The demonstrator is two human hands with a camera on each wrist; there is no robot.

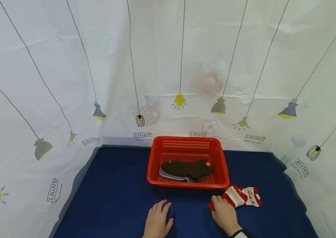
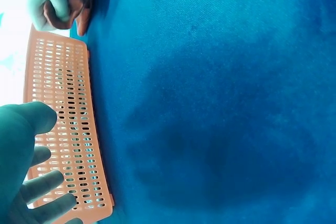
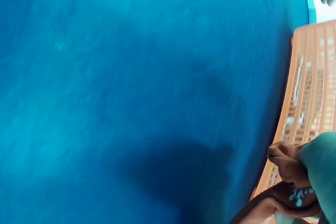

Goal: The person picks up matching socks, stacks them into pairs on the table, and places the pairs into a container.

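Red-and-white patterned socks (image 1: 239, 197) lie at the basket's front right corner. My right hand (image 1: 223, 211) grips their near end, and the fabric bunches at its fingers in the right wrist view. In front of the red plastic basket (image 1: 188, 185), my left hand (image 1: 158, 219) hovers with its fingers spread and holds nothing. Inside the basket lie dark brown socks (image 1: 185, 169) with small orange marks, on top of light grey socks (image 1: 173, 177).
A dark blue cloth (image 1: 117, 185) covers the table. White sheeting (image 1: 162, 66) printed with hanging lamps stands behind and along both sides. The basket sits near the back edge, its slatted front wall (image 2: 71, 119) facing me.
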